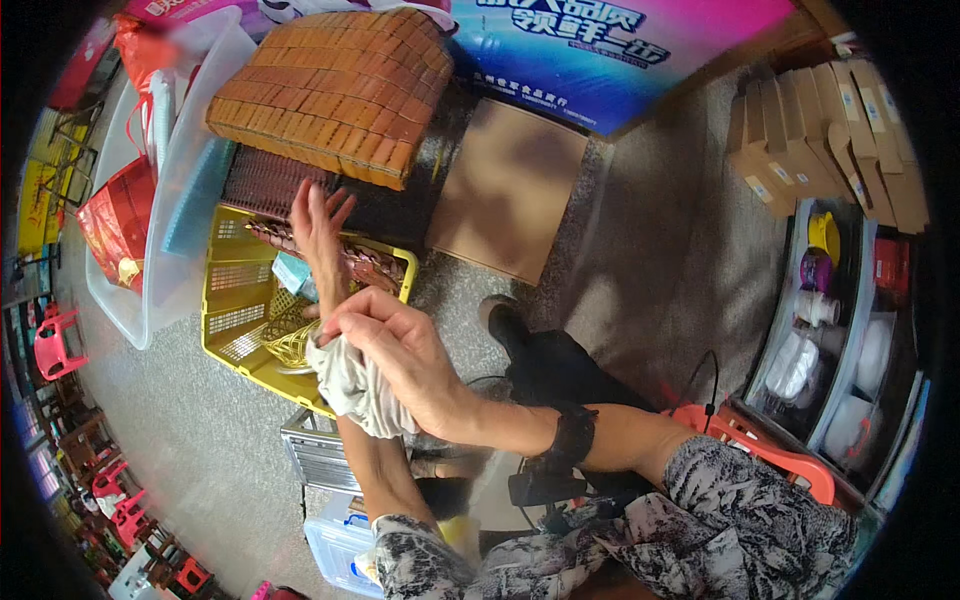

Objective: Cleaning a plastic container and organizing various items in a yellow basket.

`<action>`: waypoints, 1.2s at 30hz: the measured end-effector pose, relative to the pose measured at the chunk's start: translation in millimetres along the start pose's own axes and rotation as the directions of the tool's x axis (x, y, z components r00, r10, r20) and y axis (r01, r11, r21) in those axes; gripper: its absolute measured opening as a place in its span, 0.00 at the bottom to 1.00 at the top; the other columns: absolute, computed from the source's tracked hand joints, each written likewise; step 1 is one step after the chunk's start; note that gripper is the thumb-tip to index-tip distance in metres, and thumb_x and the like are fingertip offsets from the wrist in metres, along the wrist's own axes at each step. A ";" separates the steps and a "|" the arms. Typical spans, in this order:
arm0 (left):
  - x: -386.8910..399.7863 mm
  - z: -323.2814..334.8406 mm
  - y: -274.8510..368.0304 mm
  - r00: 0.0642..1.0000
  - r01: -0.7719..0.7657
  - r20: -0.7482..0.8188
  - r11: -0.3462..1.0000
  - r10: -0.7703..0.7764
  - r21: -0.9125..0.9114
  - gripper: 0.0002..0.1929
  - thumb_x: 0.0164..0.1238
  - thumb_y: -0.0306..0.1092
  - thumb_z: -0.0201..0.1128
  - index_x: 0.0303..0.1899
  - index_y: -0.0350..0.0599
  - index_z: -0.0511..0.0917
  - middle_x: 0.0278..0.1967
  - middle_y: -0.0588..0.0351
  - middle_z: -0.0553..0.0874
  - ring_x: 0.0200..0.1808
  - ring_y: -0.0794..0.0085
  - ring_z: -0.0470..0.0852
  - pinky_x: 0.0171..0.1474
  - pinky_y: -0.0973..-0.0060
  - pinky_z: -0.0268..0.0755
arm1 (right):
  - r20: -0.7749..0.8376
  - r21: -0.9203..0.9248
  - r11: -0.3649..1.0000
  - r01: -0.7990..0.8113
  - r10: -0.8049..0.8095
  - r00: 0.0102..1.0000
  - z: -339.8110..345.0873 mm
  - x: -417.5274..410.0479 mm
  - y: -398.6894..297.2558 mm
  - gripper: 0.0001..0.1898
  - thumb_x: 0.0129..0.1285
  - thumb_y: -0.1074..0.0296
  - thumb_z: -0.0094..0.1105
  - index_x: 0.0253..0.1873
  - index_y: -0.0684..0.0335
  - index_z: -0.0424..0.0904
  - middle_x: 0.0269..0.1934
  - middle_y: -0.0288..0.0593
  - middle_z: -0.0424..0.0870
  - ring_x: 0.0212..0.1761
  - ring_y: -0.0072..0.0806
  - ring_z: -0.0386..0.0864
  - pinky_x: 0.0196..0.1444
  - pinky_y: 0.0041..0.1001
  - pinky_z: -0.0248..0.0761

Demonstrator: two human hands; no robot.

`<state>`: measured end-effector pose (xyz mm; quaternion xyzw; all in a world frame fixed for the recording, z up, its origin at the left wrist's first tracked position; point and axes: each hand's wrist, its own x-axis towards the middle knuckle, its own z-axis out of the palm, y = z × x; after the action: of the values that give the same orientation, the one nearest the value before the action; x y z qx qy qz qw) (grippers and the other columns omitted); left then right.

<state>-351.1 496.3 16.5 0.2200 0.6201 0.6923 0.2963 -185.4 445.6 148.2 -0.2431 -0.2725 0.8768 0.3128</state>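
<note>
My left hand [321, 236] is raised above a yellow plastic crate [217, 300], its fingers apart with nothing in them. In my right hand [401, 364] a crumpled off-white cloth [356, 397] is pinched between thumb and fingers. The cloth lies across my left forearm; whether it wraps around the arm or only hangs in front cannot be told. Inside the crate are a golden wire basket [289, 341], a light-blue packet [294, 274] and a pinkish scaly-looking item [375, 268]. My left forearm and the cloth hide part of the crate.
Beyond the crate lies a brown bamboo-tile mat [330, 94]. A translucent plastic bin [135, 315] with red bags stands left. A cardboard sheet [510, 191] lies ahead. Cardboard boxes [817, 142] and a shelf unit [814, 375] are right. A metal stool [322, 454] is near my left arm.
</note>
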 end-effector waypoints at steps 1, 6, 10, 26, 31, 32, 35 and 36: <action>-17.1 -7.6 6.0 1.000 -0.002 0.006 0.996 0.002 0.087 0.25 0.68 0.42 0.52 0.58 0.33 0.62 0.55 0.45 0.69 0.47 0.62 0.78 0.49 0.69 0.75 | 0.010 0.018 0.999 -0.039 0.039 0.999 1.0 -0.7 -3.3 0.08 0.67 0.66 0.46 0.40 0.65 0.72 0.35 0.36 0.78 0.37 0.14 0.72 0.41 0.16 0.66; -109.9 -10.7 7.5 0.936 0.240 0.244 0.967 -0.252 0.080 0.27 0.70 0.54 0.42 0.56 0.40 0.66 0.52 0.48 0.73 0.49 0.65 0.76 0.54 0.69 0.68 | 0.143 -0.247 0.968 0.043 -0.007 0.990 2.6 -3.9 1.0 0.10 0.65 0.63 0.48 0.37 0.65 0.73 0.32 0.38 0.78 0.34 0.19 0.75 0.38 0.21 0.67; -149.3 -25.2 31.3 0.801 0.477 0.593 0.689 -0.085 -0.546 0.30 0.67 0.58 0.44 0.59 0.43 0.64 0.53 0.48 0.72 0.54 0.65 0.72 0.57 0.65 0.66 | 0.150 -0.545 0.831 0.108 -0.030 0.988 19.9 -6.9 -4.4 0.14 0.65 0.58 0.48 0.36 0.64 0.73 0.29 0.38 0.75 0.32 0.24 0.74 0.39 0.29 0.67; -219.3 132.8 137.0 0.969 0.220 0.040 0.781 -0.244 -0.585 0.31 0.65 0.62 0.40 0.58 0.46 0.65 0.48 0.51 0.77 0.46 0.64 0.79 0.37 0.66 0.78 | -0.034 -0.719 0.672 0.180 -0.292 0.956 -192.0 72.8 -55.6 0.21 0.65 0.50 0.46 0.48 0.64 0.73 0.40 0.38 0.78 0.45 0.25 0.73 0.48 0.25 0.66; -209.6 189.5 64.5 0.889 0.376 -0.054 0.793 -0.454 -0.480 0.27 0.64 0.62 0.45 0.50 0.48 0.69 0.41 0.56 0.79 0.40 0.66 0.79 0.35 0.67 0.76 | -0.122 -0.885 0.460 -0.065 -0.095 0.988 -372.2 22.8 -21.6 0.20 0.59 0.51 0.49 0.48 0.61 0.71 0.33 0.38 0.73 0.40 0.26 0.70 0.39 0.26 0.65; -204.8 174.8 50.0 0.878 0.400 -0.005 0.741 -0.478 -0.539 0.26 0.62 0.63 0.47 0.48 0.51 0.70 0.38 0.56 0.79 0.38 0.66 0.79 0.36 0.66 0.75 | -0.296 -0.776 0.589 -0.227 -0.021 0.955 -372.2 20.1 -9.8 0.22 0.56 0.52 0.52 0.48 0.65 0.72 0.32 0.42 0.75 0.38 0.29 0.72 0.36 0.29 0.66; -191.8 152.4 32.5 0.774 0.461 0.029 0.530 -0.633 -0.712 0.25 0.62 0.63 0.45 0.48 0.56 0.71 0.40 0.57 0.79 0.40 0.63 0.78 0.42 0.61 0.72 | -0.206 -0.894 0.418 -0.160 -0.066 0.976 -395.8 -2.5 18.0 0.29 0.52 0.52 0.59 0.54 0.67 0.69 0.46 0.51 0.75 0.42 0.33 0.75 0.38 0.31 0.69; -187.1 146.1 27.5 0.801 0.414 -0.011 0.567 -0.599 -0.712 0.24 0.63 0.63 0.45 0.48 0.56 0.72 0.42 0.58 0.79 0.43 0.63 0.77 0.45 0.60 0.70 | -0.199 -0.883 0.440 -0.161 -0.040 0.979 -386.1 3.5 27.3 0.29 0.52 0.52 0.59 0.54 0.67 0.69 0.46 0.51 0.75 0.42 0.33 0.75 0.38 0.31 0.69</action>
<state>-120.5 473.4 75.1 -0.1823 0.3920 0.7747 0.4614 31.3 555.8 -153.0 -0.4634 -0.6541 0.5836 0.1298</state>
